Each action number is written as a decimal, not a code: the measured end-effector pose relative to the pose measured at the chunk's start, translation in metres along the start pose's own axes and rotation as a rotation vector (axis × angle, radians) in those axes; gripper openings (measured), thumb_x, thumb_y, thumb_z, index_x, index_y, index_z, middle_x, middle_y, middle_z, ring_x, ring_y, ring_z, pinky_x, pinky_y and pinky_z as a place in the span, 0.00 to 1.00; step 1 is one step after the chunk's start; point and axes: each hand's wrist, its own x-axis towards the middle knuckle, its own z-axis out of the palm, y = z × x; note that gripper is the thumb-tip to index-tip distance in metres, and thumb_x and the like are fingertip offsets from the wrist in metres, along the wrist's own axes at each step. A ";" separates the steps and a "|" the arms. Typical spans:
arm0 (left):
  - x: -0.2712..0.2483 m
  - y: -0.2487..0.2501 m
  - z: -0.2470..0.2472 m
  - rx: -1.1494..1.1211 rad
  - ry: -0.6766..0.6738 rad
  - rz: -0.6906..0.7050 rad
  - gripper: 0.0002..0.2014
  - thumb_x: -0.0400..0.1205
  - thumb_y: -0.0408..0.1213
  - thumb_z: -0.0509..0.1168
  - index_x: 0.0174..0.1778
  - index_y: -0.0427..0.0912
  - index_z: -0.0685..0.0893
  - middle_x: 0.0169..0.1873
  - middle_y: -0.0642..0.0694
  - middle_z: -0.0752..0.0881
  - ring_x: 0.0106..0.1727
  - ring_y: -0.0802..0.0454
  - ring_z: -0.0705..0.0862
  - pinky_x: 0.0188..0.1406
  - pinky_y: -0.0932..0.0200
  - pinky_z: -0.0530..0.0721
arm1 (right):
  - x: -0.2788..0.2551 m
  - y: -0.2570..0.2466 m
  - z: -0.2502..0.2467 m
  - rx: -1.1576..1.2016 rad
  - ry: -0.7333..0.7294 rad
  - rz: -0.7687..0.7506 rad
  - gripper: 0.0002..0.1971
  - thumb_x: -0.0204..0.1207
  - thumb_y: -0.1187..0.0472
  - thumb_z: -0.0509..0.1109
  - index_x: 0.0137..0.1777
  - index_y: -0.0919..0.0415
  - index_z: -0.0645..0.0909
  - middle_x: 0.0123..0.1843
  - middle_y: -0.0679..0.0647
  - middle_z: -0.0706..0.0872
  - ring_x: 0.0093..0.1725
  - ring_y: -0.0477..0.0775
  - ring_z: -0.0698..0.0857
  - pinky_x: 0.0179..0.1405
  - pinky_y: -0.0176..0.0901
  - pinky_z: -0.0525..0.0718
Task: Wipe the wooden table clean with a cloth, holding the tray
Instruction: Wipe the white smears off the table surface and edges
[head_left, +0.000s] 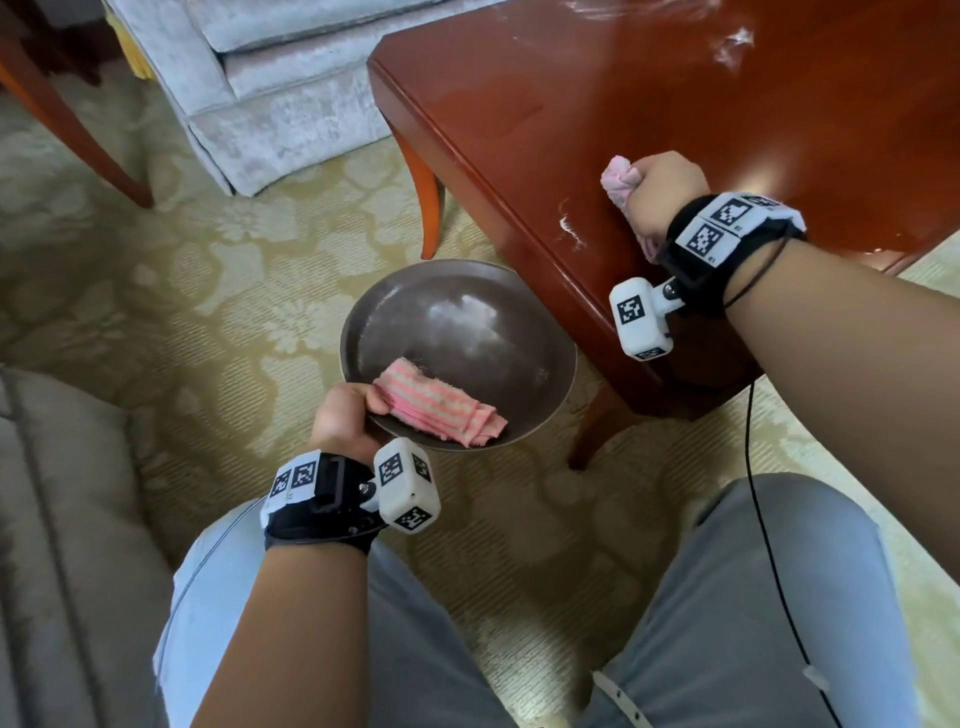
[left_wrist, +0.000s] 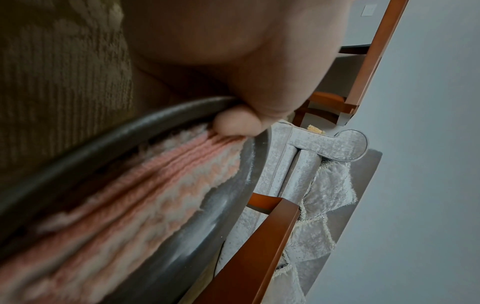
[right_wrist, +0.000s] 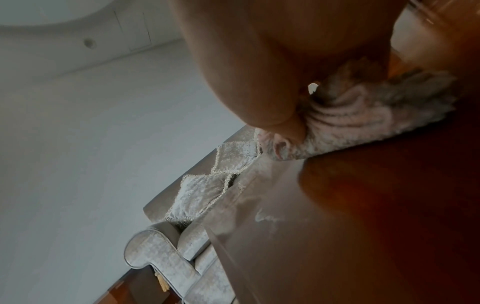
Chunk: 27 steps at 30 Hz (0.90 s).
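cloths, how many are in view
2: a pale pink bunched cloth gripped in the right hand on the wooden table; a pink striped folded cloth in the round dark tray.

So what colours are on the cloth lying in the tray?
Pink and pale stripes in a zigzag weave on the folded cloth; the left wrist view shows it best.

Left hand (head_left: 345, 418) low, fingers (left_wrist: 235, 123) pinched closed — right hand (head_left: 662, 192) a fist, forearm outstretched.
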 end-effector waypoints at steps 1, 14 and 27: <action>0.001 -0.002 0.003 -0.012 -0.020 0.004 0.18 0.62 0.25 0.48 0.43 0.31 0.79 0.46 0.32 0.84 0.46 0.33 0.85 0.44 0.45 0.87 | 0.001 -0.001 0.001 -0.044 -0.015 -0.005 0.13 0.80 0.65 0.61 0.56 0.68 0.85 0.59 0.62 0.87 0.61 0.64 0.85 0.59 0.48 0.81; 0.015 -0.002 0.003 0.073 -0.085 -0.011 0.14 0.59 0.26 0.51 0.38 0.34 0.75 0.41 0.31 0.82 0.41 0.31 0.84 0.43 0.43 0.89 | 0.006 -0.026 0.006 -0.254 -0.171 -0.147 0.18 0.80 0.65 0.69 0.70 0.63 0.78 0.72 0.62 0.78 0.74 0.63 0.73 0.70 0.51 0.72; 0.005 0.005 0.007 -0.008 -0.219 -0.056 0.20 0.63 0.25 0.46 0.35 0.23 0.84 0.42 0.27 0.87 0.39 0.31 0.89 0.38 0.45 0.90 | -0.014 0.004 0.017 -0.163 -0.248 -0.593 0.26 0.78 0.74 0.53 0.67 0.52 0.83 0.71 0.54 0.74 0.67 0.67 0.70 0.72 0.51 0.64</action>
